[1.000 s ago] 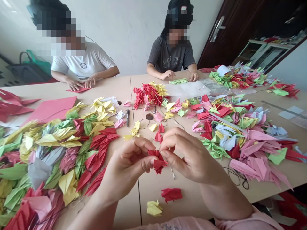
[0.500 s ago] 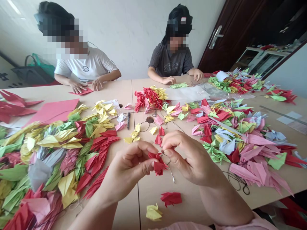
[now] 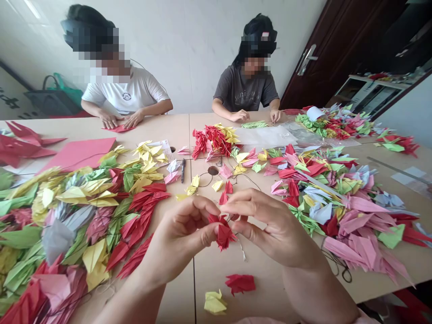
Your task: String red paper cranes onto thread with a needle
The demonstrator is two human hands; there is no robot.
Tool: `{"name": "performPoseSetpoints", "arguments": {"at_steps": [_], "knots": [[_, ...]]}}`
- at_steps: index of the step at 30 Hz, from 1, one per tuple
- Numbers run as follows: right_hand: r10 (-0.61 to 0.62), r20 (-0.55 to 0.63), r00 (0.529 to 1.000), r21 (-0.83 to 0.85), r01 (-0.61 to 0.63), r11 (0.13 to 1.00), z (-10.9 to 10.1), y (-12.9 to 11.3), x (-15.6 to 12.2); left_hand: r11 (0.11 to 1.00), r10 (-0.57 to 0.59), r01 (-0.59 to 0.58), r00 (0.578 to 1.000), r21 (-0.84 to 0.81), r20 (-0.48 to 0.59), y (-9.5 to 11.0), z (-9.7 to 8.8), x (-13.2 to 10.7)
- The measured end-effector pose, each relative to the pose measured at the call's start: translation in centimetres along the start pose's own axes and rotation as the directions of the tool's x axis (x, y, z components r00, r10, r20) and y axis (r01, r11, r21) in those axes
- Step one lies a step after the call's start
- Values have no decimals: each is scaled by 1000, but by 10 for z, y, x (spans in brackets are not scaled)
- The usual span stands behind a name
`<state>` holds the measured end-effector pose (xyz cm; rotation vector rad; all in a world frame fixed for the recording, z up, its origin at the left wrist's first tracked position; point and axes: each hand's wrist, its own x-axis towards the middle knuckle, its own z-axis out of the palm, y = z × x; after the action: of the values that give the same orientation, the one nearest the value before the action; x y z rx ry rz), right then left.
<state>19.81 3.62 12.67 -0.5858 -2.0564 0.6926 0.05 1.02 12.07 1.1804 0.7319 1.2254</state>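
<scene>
My left hand [image 3: 178,238] and my right hand [image 3: 273,227] meet over the table, with their fingertips pinching a small red origami crane [image 3: 222,231] from both sides. A thin metal needle or wire [image 3: 241,247] hangs below the crane, near my right fingers. Part of the crane is hidden by my fingers. Just beyond my hands lies a loose red paper crane [image 3: 240,283], and a yellow one [image 3: 215,302] sits by the near table edge.
Large heaps of multicoloured paper cranes [image 3: 340,202] cover both sides of the wooden table [image 3: 270,288]. A black pen [image 3: 182,171] and a metal ruler [image 3: 394,171] lie on it. Two co-workers, one in a white T-shirt [image 3: 126,96] and one in a grey T-shirt [image 3: 245,92], sit opposite.
The whole view has shifted slightly as my head moved. My right fingers have moved further around the crane, while both hands keep hold of it.
</scene>
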Motion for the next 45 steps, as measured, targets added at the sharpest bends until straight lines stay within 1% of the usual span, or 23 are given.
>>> {"name": "performPoseSetpoints", "arguments": {"at_steps": [2, 6, 11, 17, 23, 26, 27, 30, 34, 37, 39, 41, 43, 45], "knots": [[-8, -5, 1000, -9, 8, 1000, 1, 0, 1, 1000, -3, 3, 1000, 0, -9, 0, 0, 0], [35, -33, 999, -4, -36, 999, 3, 2, 2, 999, -21, 21, 1000, -24, -2, -2, -1, 0], [51, 9, 999, 3, -51, 999, 3, 1, 3, 998, -34, 35, 999, -58, 23, -3, -3, -1], [110, 43, 993, 49, -112, 993, 0, -2, 3, 997, -68, 67, 998, -24, -9, -6, -4, 0], [106, 19, 994, 53, -106, 993, 1, -2, 3, 996, -45, 49, 998, -74, 53, -10, -6, 2], [138, -15, 990, 45, -137, 990, 3, -2, 3, 995, 1, 11, 993, -100, 119, -13, -6, 1], [150, -29, 988, 41, -149, 988, 4, -1, 3, 996, 0, 13, 990, -94, 138, -14, -5, 1], [169, -63, 984, 38, -167, 985, 6, -1, 3, 995, -49, 61, 987, -75, 151, -16, -3, 3], [197, -92, 976, 61, -192, 979, 6, -1, 2, 985, -108, 126, 982, -115, 152, -17, 0, 6], [232, -131, 964, 123, -216, 969, 6, 0, 1, 980, -138, 161, 973, -115, 187, -18, -1, 4], [271, -139, 952, 209, -240, 948, 6, 1, 0, 975, -173, 198, 962, -104, 209, -18, -2, 3], [311, -129, 942, 287, -265, 921, 7, 3, 0, 971, -188, 213, 961, -105, 205, -19, -3, 2], [338, -122, 933, 323, -285, 903, 7, 4, 0, 972, -168, 196, 966, -131, 194, -18, -3, 2], [348, -116, 930, 315, -298, 901, 7, 5, 0, 971, -143, 176, 969, -160, 199, -17, -1, 3]]}}
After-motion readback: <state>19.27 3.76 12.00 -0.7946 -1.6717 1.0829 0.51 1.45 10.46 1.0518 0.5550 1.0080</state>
